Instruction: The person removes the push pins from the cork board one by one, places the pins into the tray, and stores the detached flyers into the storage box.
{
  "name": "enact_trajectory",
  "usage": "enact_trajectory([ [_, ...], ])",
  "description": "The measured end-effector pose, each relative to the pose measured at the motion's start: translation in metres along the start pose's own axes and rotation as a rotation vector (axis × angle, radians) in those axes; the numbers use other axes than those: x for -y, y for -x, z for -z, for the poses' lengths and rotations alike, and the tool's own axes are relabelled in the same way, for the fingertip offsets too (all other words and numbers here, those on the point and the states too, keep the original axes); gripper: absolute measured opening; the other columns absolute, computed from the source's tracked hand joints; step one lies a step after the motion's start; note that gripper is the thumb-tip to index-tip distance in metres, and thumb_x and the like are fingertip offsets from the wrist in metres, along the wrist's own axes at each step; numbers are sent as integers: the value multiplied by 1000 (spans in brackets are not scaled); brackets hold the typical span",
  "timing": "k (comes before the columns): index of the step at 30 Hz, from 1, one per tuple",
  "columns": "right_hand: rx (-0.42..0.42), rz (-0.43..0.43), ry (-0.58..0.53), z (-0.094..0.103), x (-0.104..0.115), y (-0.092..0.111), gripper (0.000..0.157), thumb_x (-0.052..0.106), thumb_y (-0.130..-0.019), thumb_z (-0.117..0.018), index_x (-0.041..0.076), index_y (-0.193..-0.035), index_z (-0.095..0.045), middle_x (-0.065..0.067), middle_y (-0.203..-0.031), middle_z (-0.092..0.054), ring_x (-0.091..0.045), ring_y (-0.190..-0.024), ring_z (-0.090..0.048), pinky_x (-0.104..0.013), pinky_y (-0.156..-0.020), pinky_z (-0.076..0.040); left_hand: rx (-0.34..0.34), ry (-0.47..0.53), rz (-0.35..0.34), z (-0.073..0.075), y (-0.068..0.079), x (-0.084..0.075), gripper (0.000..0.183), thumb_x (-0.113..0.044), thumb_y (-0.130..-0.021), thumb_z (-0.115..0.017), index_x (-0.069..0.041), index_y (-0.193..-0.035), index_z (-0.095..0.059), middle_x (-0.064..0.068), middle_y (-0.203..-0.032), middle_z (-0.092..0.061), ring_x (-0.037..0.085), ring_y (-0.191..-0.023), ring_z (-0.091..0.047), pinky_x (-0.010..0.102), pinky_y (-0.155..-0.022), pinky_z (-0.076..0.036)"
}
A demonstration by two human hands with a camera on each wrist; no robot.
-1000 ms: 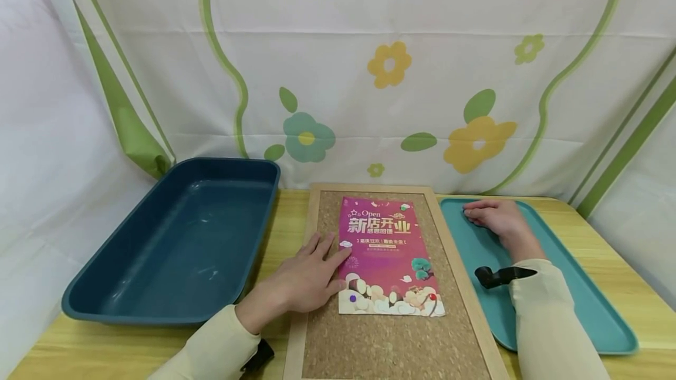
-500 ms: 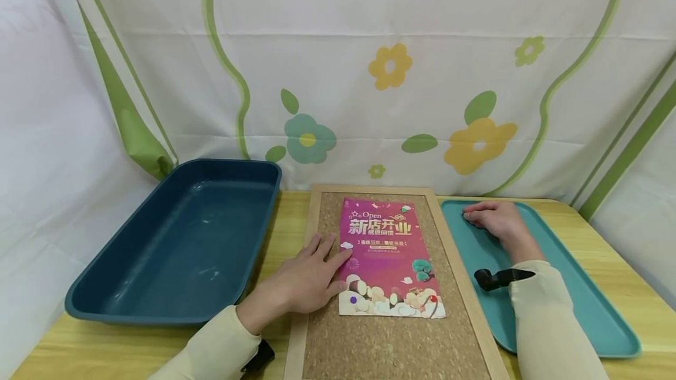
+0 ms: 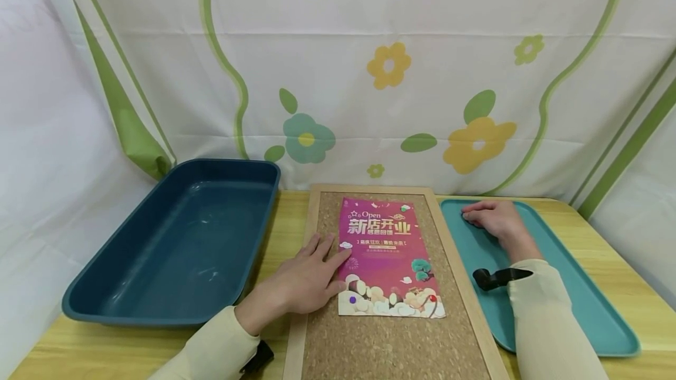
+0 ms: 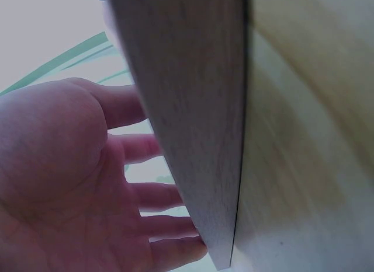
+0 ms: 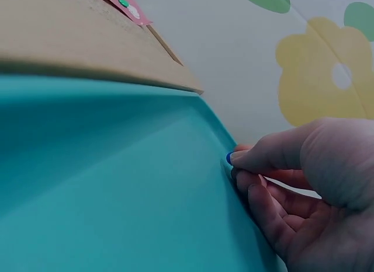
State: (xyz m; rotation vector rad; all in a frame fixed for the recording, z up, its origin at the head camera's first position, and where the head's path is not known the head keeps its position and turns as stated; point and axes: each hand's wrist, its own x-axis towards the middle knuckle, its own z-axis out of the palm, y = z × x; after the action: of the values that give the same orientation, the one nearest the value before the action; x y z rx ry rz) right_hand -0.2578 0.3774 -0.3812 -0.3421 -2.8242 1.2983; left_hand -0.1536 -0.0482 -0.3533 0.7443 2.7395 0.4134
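Note:
A pink and purple poster (image 3: 385,268) lies on the wood-framed cork board (image 3: 401,348). Small round pins show at three of its corners: green (image 3: 404,207) at the top right, red (image 3: 433,298) at the bottom right, purple-blue (image 3: 352,299) at the bottom left. My left hand (image 3: 308,277) rests with spread fingers on the board and the poster's left edge. Over the far left corner of the teal tray (image 3: 570,292), my right hand (image 3: 499,221) pinches a small blue pin (image 5: 229,158) between thumb and fingers; most of it is hidden.
To the left stands a deep dark blue tub (image 3: 174,245). A white curtain (image 3: 348,10) with printed flowers hangs behind the wooden table (image 3: 68,350). Black straps sit at both wrists, the right one (image 3: 502,278) above the tray.
Almost nothing moves: both hands keep their places, and the poster and board stay put. The right hand shifts only very slightly left over the tray.

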Motion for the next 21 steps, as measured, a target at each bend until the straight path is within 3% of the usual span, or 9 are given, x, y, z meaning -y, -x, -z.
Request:
enact_trajectory([
  [21,8,-12,65,-1,3,-1,35,23,-100,-72,1,-126,-76,18,-82,-69,-5,-79,-60,-26,-68,-49,-3,-4,-1,0,0,-1,64,-43,-107,-60,-21,-164,-43,16,-178,-22,43,-166,-16,63,-123,-39],
])
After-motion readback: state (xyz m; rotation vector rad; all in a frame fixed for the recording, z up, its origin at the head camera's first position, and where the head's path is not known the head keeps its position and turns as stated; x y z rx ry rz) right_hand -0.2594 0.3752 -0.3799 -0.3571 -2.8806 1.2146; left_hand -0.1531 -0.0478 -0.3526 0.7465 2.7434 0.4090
